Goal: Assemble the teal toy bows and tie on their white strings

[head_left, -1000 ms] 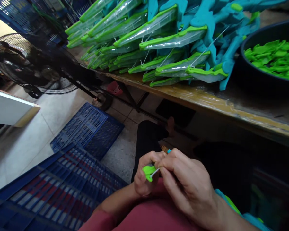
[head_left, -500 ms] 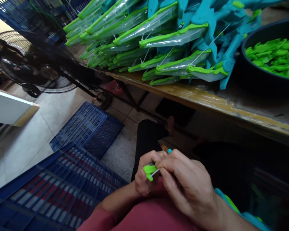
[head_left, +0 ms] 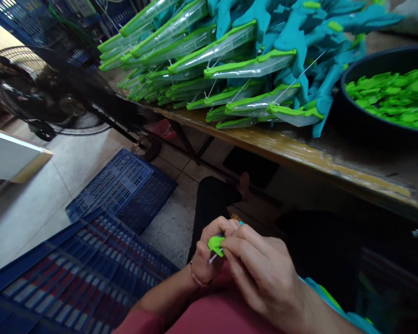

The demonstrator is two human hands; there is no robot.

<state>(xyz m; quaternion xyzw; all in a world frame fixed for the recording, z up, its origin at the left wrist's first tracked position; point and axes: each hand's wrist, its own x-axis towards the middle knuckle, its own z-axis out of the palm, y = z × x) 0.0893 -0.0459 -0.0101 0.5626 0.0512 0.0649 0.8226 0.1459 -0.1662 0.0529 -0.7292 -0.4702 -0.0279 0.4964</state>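
Low in front of my body, my left hand (head_left: pixel 206 250) is closed around a small bright green plastic piece (head_left: pixel 215 244). My right hand (head_left: pixel 264 262) meets it from the right, its thumb and fingertips pinched at the green piece's edge. A thin white cord or rod (head_left: pixel 212 258) sticks out below the green piece, its end pointing down-left. A speck of teal (head_left: pixel 241 223) shows above the fingers; the rest of that part is hidden by my hands. Beside my right forearm lies a teal and green plastic item (head_left: pixel 325 297), partly covered.
A workbench (head_left: pixel 278 150) holds a pile of teal-and-green plastic items (head_left: pixel 247 69) with clear panels and white strings. A dark basin (head_left: pixel 355 111) contains green pieces. Blue crates (head_left: pixel 80 273) and a blue pallet (head_left: pixel 125 185) are at left, near a standing fan (head_left: pixel 69 106).
The green piece has turned in my fingers. The white strand, which ran from its tip to my right fingertips, now pokes out below it. The view has shifted slightly.
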